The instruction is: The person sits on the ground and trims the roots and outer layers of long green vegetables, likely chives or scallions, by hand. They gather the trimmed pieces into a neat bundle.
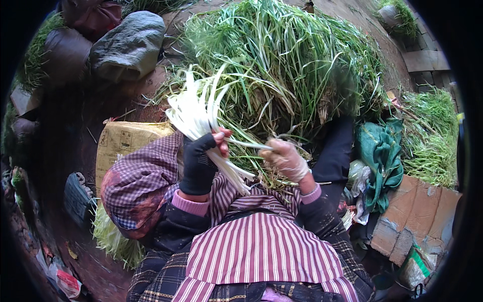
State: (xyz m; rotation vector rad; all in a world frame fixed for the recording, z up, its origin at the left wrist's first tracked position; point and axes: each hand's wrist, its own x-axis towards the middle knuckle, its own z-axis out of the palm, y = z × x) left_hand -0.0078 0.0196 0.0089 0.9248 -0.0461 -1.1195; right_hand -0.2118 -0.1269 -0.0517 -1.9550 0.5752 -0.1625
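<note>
My left hand (200, 160), in a black fingerless glove, grips a bunch of pale, white-stemmed leafy stalks (192, 109). The stem ends point down toward my striped apron (264, 249), and the pale tops fan out up and to the left. Level with it on the right, my right hand (285, 160) wears a thin translucent glove. Its fingers are closed on a single pale green stalk (249, 144) that stretches across to the left hand. Just beyond both hands lies a large heap of long green leafy plants (286, 56), with brown, dry matter at its near side.
A yellow printed sack (113, 151) lies at the left, with a bundle of pale stalks (113, 234) below it. To the right are a green woven sack (379, 162), cardboard (415, 215) and more greens (430, 136). A grey sack (130, 43) sits at the upper left.
</note>
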